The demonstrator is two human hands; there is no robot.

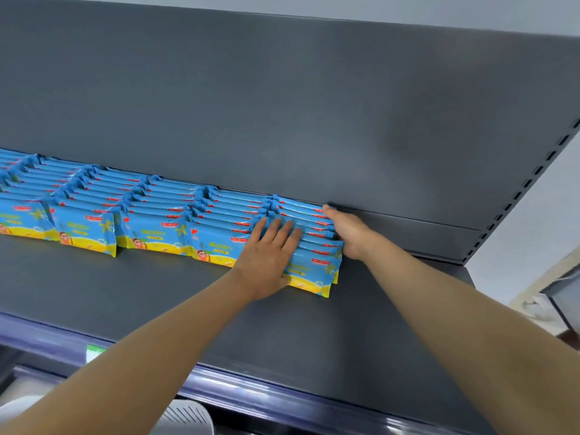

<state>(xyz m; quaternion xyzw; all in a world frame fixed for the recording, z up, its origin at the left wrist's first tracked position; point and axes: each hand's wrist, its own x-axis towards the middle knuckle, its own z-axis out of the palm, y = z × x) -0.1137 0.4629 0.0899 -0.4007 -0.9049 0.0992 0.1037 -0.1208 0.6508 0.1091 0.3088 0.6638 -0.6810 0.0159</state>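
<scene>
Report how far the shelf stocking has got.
Done: several rows of blue packets stand lined up on the left of the shelf. In hand: the left hand lies flat on the rightmost row while the right hand presses against its right side. Left: the bare stretch of shelf to the right looks unfilled.

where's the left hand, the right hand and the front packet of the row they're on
left hand [266,255]: head view, on the back of the hand.
right hand [347,230]: head view, on the back of the hand, below the knuckles.
front packet [318,269]: head view, on its blue face, above the yellow band.
</scene>
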